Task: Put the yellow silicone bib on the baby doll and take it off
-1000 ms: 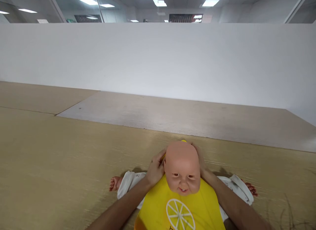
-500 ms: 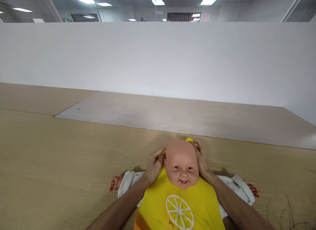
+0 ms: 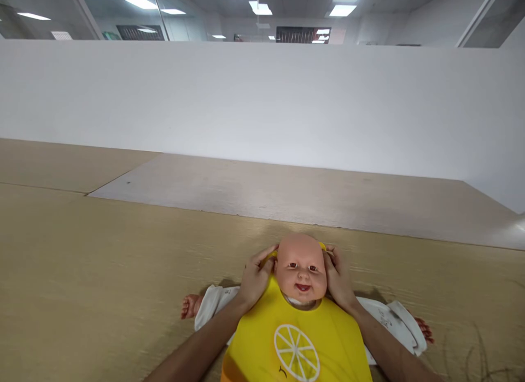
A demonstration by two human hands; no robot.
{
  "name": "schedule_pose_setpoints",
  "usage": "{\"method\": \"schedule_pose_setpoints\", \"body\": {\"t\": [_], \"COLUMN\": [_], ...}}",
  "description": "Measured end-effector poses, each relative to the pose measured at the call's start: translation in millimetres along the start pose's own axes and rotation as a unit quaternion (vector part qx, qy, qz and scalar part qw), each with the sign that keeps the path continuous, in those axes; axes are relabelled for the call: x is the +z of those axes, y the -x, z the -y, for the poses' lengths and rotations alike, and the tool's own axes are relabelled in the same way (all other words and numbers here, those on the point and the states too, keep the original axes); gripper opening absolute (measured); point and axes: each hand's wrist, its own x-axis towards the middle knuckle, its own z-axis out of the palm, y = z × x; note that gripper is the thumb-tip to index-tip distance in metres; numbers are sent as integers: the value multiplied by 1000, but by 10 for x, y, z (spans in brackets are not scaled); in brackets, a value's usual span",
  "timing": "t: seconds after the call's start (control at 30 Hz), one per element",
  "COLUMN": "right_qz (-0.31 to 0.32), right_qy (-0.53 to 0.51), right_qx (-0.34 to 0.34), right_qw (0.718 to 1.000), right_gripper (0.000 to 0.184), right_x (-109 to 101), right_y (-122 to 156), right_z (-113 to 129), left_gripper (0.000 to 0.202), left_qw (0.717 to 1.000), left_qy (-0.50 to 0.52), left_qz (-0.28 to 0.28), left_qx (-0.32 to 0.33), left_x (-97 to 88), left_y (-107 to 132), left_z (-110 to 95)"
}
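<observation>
A baby doll (image 3: 301, 270) in white clothes lies on its back on the wooden table (image 3: 102, 272), arms spread out. A yellow bib (image 3: 293, 343) with a white lemon-slice print covers its chest. My left hand (image 3: 255, 279) is pressed to the left side of the doll's head, fingers curled around a yellow bib strap. On the other side of the head, my right hand (image 3: 337, 277) has its fingers closed on the other strap end. Both strap ends run behind the doll's neck, mostly hidden.
A white partition wall (image 3: 262, 103) runs along the far side of the table. A greyer panel (image 3: 287, 193) lies in the tabletop beyond the doll. Thin dark cracks or wires (image 3: 476, 354) show at the lower right.
The doll's head has tipped back down toward the table. Both hands slid from behind the head to its sides, bringing the bib straps lower around the neck.
</observation>
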Motion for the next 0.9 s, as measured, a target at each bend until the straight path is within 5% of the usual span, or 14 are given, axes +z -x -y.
{"method": "schedule_pose_setpoints", "body": {"t": [0.4, 0.9], "right_qz": [-27, -35], "right_qy": [80, 50], "right_qx": [-52, -63], "right_qw": [995, 996], "right_gripper": [33, 31], "right_x": [60, 383], "right_y": [-165, -973], "right_z": [-69, -107], "left_gripper": [40, 40], "left_qw": [999, 998], "left_qy": [-31, -46], "left_qz": [18, -42], "left_qx": [13, 12], "left_x": [-6, 14], "left_y": [-89, -811], "left_z": [68, 113]}}
